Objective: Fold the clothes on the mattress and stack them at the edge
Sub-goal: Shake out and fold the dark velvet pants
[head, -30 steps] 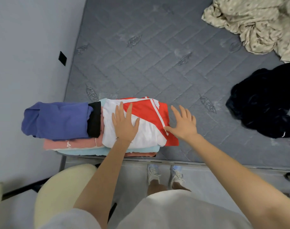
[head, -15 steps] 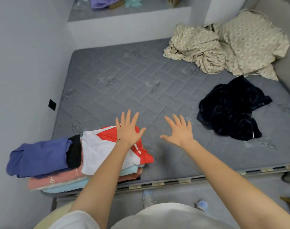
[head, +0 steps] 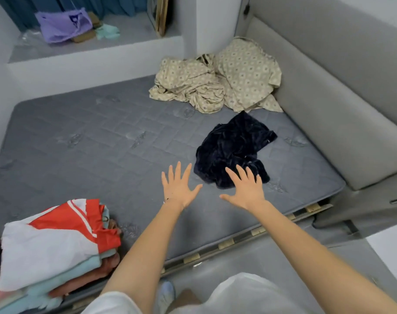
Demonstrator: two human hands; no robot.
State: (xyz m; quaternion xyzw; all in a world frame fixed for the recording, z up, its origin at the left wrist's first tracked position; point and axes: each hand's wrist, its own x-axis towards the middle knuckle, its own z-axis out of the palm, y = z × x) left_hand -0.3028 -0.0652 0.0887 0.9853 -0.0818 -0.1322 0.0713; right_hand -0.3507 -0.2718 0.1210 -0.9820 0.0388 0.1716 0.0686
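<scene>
Left hand point(head: 178, 189) and right hand point(head: 246, 191) hover over the mattress point(head: 91, 137), grip spread wide and empty, probably lining up for the crumpled navy garment point(head: 233, 146) just ahead, since the folded stack point(head: 45, 252) already sits at the near left edge.

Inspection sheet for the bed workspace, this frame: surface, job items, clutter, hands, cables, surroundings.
Surface: grey quilted mattress, wooden slats showing at its near edge.
Job's things: folded stack at near-left edge, red-and-white piece on top; navy garment crumpled at right.
Clutter: beige patterned cloth heaped far right; purple bag on the ledge beyond the bed.
Hands: left hand and right hand open and spread, holding nothing; right hand's contact with navy garment unclear.
Cables: nothing seen.
Surroundings: grey padded headboard at right.
</scene>
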